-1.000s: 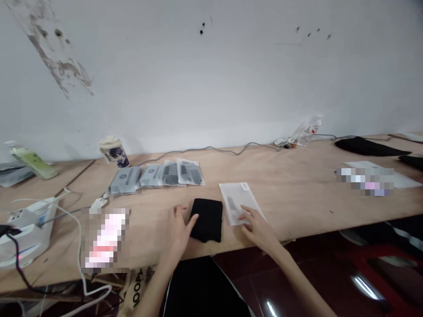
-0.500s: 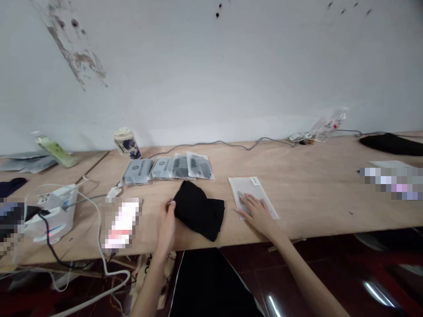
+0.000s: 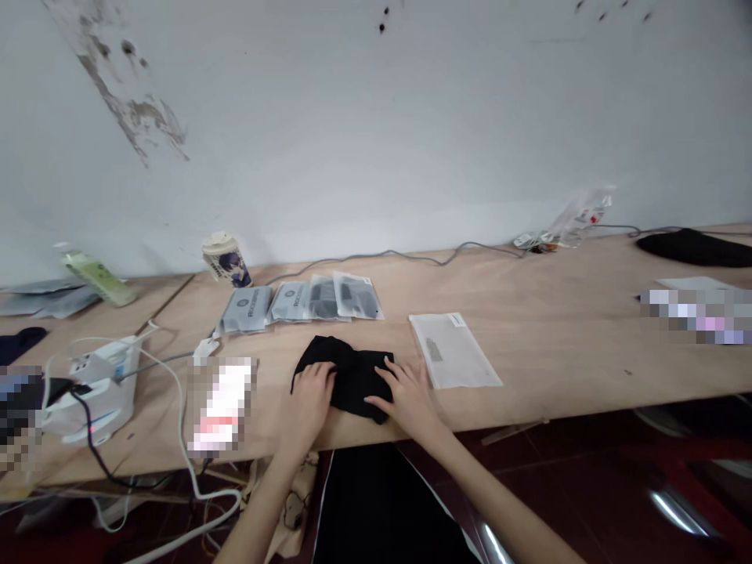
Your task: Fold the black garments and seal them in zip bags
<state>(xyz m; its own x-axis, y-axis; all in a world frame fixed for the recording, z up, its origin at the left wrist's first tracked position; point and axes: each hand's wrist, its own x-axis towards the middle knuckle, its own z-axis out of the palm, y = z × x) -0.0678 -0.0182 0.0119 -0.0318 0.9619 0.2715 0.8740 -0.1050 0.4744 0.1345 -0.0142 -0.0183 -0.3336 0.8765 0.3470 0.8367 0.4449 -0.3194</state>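
A folded black cloth item (image 3: 358, 384) lies on the wooden table in front of me; its exact kind does not show. My left hand (image 3: 314, 395) rests over its left part, fingers laid on the fabric. On its right edge lies my right hand (image 3: 408, 395), with the fingers spread and the thumb apart on the fabric. Just right of that hand is a flat, frosted plastic bag (image 3: 455, 351) with a small white label at its top corner and a printed patch; neither hand touches it.
Several packed frosted bags (image 3: 305, 300) stand in a row behind the cloth. A paper cup (image 3: 227, 260), a green bottle (image 3: 99, 276) and a white power strip (image 3: 106, 392) with cables are at left. A blurred-out phone-like object (image 3: 223, 407) lies nearer. A black item (image 3: 693, 247) is far right.
My right hand has left the frosted bag and moved left onto the black cloth. My left hand has shifted from the cloth's side edge to over its top. The cloth lies lower and flatter.
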